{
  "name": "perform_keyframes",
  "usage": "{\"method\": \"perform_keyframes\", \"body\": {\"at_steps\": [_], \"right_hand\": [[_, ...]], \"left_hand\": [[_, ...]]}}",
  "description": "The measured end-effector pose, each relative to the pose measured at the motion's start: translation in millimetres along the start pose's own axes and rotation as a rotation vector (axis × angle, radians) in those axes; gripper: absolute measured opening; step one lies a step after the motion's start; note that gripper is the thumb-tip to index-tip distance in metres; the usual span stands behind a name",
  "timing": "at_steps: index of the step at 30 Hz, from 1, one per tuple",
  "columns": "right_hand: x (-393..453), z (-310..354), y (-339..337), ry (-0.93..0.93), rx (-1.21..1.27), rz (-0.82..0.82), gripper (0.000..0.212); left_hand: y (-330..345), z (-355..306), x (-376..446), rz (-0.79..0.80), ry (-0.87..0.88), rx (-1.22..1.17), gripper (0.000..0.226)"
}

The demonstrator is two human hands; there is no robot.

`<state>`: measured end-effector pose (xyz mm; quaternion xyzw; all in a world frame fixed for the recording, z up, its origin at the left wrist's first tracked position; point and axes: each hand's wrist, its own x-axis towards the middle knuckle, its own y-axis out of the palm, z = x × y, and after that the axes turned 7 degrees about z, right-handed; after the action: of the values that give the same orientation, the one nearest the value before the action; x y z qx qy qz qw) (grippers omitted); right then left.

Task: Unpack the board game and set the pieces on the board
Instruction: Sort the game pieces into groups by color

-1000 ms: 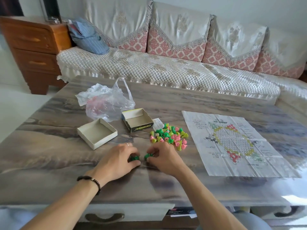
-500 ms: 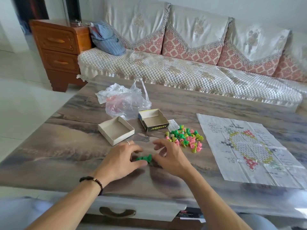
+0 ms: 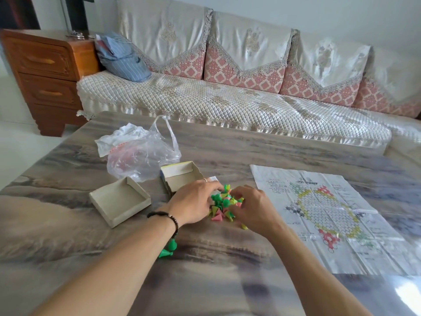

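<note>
You've got open table [image 3: 68, 224] near your edge; box tray [image 3: 119, 199], box [image 3: 182, 174] and bag [image 3: 141, 153] crowd the left, board [image 3: 330, 215] the right.

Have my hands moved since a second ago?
Yes. Both the left hand and right hand went from the small green pieces forward into the pile of coloured plastic pieces beside the open cardboard box.

One head-worn camera is looking forward and down from the near edge of the desk [image 3: 68, 224], close over both forearms. It is facing toward 12 o'clock, taking in the sofa [image 3: 227, 106] beyond the far edge, the cabinet [image 3: 45, 71] at 10 o'clock and the paper board [image 3: 330, 215] at 2 o'clock.
</note>
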<state>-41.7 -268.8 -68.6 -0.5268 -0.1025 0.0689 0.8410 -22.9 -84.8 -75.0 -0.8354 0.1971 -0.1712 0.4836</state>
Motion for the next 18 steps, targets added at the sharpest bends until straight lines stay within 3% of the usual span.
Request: {"method": "perform_keyframes", "body": {"at_steps": [5, 12, 18], "right_hand": [[18, 1, 1, 0.002, 0.008, 0.153, 0.035], [29, -1, -5, 0.044, 0.014, 0.224, 0.024], [31, -7, -5, 0.069, 0.067, 0.182, 0.012]], "left_hand": [[5, 12, 22, 0.145, 0.019, 0.074, 0.047], [-1, 12, 30, 0.113, 0.002, 0.045, 0.038], [3, 10, 33, 0.083, 0.02, 0.058, 0.027]]}}
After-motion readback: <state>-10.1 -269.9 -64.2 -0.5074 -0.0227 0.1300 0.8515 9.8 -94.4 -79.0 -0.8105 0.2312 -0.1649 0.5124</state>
